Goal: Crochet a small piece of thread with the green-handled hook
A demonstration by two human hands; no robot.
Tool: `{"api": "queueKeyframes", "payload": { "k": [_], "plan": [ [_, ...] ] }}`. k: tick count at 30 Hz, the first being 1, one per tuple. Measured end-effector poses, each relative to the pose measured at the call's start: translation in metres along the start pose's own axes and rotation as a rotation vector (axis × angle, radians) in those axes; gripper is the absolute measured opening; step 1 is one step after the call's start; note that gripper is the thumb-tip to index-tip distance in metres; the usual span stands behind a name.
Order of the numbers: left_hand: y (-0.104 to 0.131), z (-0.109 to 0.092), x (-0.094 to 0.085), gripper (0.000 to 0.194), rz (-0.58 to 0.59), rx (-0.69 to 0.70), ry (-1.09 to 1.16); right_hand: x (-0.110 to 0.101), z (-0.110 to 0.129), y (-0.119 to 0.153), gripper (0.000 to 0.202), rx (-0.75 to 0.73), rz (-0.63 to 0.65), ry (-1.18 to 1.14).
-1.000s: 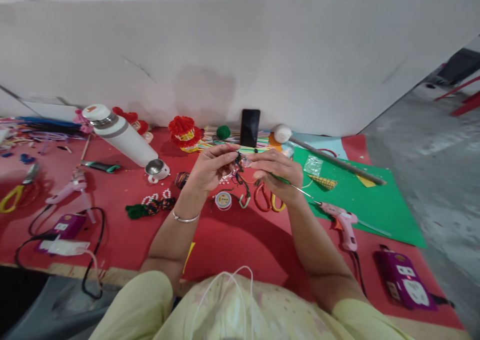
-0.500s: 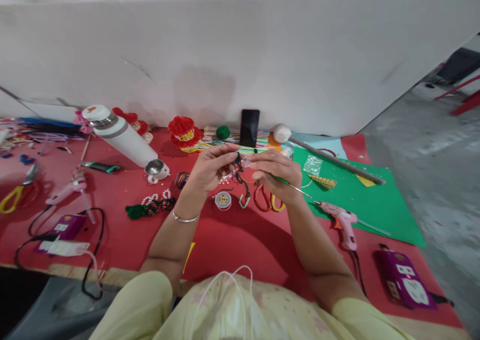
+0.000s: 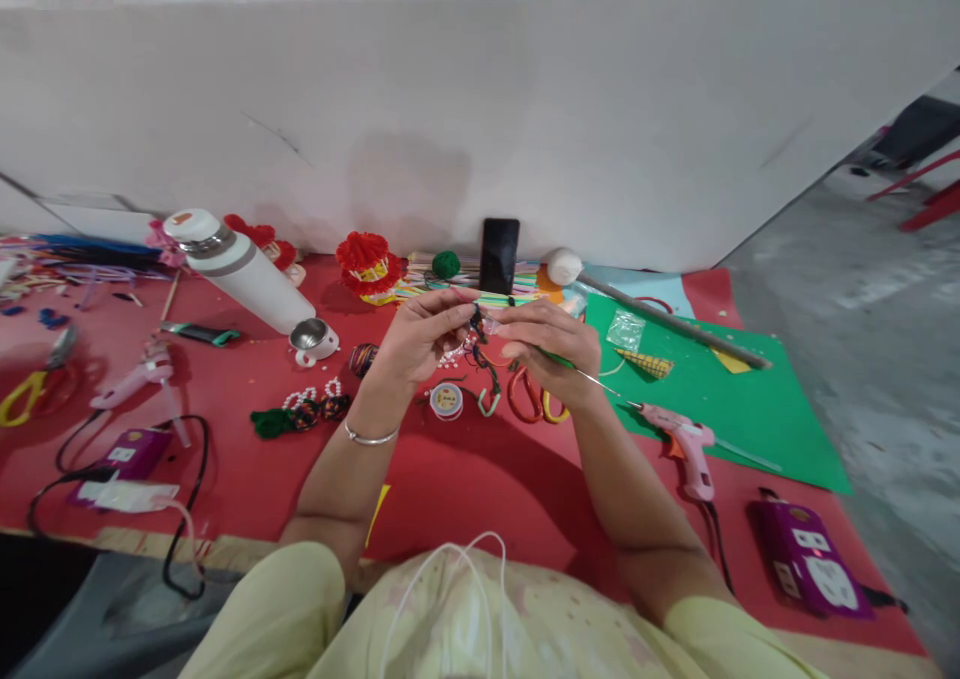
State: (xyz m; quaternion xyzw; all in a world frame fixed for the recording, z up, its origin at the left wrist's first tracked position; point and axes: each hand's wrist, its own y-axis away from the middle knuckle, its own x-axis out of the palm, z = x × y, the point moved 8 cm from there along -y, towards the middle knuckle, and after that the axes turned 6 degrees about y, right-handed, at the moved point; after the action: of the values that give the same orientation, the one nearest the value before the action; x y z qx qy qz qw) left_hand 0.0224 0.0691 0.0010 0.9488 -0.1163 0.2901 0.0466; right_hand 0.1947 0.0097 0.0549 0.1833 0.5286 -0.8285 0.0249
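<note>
My left hand (image 3: 424, 334) pinches a small piece of dark multicoloured yarn work (image 3: 477, 321) between thumb and fingers. Close by on its right, my right hand (image 3: 556, 344) is closed around a thin crochet hook (image 3: 556, 358) with a green grip, whose metal shaft sticks out to the lower right. The hook's other end is hidden by the fingers. Dark yarn strands hang below the fingertips. Beneath the hands lie a round spool (image 3: 446, 401), red-handled scissors (image 3: 524, 396) and yellow-handled scissors (image 3: 556, 409). A multicoloured yarn ball (image 3: 364, 360) rests beside my left wrist.
A white bottle (image 3: 251, 279) and a small metal cup (image 3: 313, 339) are on the left. A pink glue gun (image 3: 686, 441) lies at the right, near a purple power box (image 3: 810, 556). Behind the hands, a phone (image 3: 499, 256) leans on the white partition (image 3: 480, 109).
Both hands stay almost in place, still holding the yarn work and the crochet hook. My right hand has shifted very slightly to the left.
</note>
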Motion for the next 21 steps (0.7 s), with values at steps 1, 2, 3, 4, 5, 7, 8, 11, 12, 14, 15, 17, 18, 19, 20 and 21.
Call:
{"api": "queueKeyframes", "payload": {
  "k": [1,2,3,4,5,7,8,11,12,14,15,17,18,19,20,21],
  "plan": [
    [0.0001,0.0001,0.0006,0.03,0.004,-0.001,0.002,0.0007,0.0,0.0,0.027,0.004,0.003,0.0],
    [0.0001,0.0002,0.0011,0.03,0.009,-0.001,0.004,0.0017,0.0001,0.0001,0.027,0.006,0.007,-0.001],
    [0.0001,0.0002,0.0014,0.031,0.014,0.0,0.006,0.0024,0.0004,0.0003,0.028,0.006,0.006,-0.003],
    [0.0001,0.0004,0.0014,0.031,0.016,0.001,0.005,0.0028,0.0009,0.0006,0.028,0.003,-0.001,-0.003],
    [0.0001,0.0006,0.0011,0.031,0.016,0.001,0.003,0.003,0.0014,0.001,0.027,0.001,-0.012,0.001],
    [0.0,0.0013,0.0004,0.033,0.02,-0.003,-0.004,0.003,0.0022,0.0022,0.027,-0.002,-0.042,0.02],
    [0.0,0.0018,0.0002,0.034,0.024,-0.007,-0.005,0.0031,0.0026,0.0029,0.028,-0.002,-0.055,0.033],
    [-0.0001,0.0025,0.0007,0.035,0.048,-0.013,0.002,0.0041,0.0034,0.0043,0.029,-0.006,-0.07,0.061],
    [-0.0002,0.0025,0.0006,0.035,0.051,-0.014,0.007,0.0042,0.0037,0.0045,0.029,-0.01,-0.072,0.065],
    [-0.0004,0.0025,-0.0001,0.033,0.049,-0.015,0.013,0.004,0.0039,0.0045,0.029,-0.013,-0.075,0.066],
    [-0.0005,0.0025,-0.0006,0.032,0.044,-0.015,0.013,0.0039,0.0037,0.0045,0.029,-0.013,-0.076,0.066],
    [-0.0006,0.0023,-0.0013,0.03,0.034,-0.014,0.007,0.0037,0.0034,0.0046,0.029,-0.013,-0.077,0.064],
    [-0.0006,0.0019,-0.0011,0.029,0.033,-0.008,0.006,0.0036,0.0031,0.0048,0.03,-0.011,-0.078,0.063],
    [-0.0005,0.0012,-0.0007,0.029,0.033,0.002,0.008,0.0036,0.0027,0.0049,0.03,-0.008,-0.079,0.063],
    [-0.0005,0.0005,-0.0001,0.028,0.035,0.012,0.011,0.0035,0.0024,0.0051,0.03,-0.006,-0.081,0.062],
    [-0.0004,-0.0002,0.0007,0.028,0.038,0.023,0.015,0.0036,0.0023,0.0053,0.031,-0.005,-0.082,0.06]
  ]
}}
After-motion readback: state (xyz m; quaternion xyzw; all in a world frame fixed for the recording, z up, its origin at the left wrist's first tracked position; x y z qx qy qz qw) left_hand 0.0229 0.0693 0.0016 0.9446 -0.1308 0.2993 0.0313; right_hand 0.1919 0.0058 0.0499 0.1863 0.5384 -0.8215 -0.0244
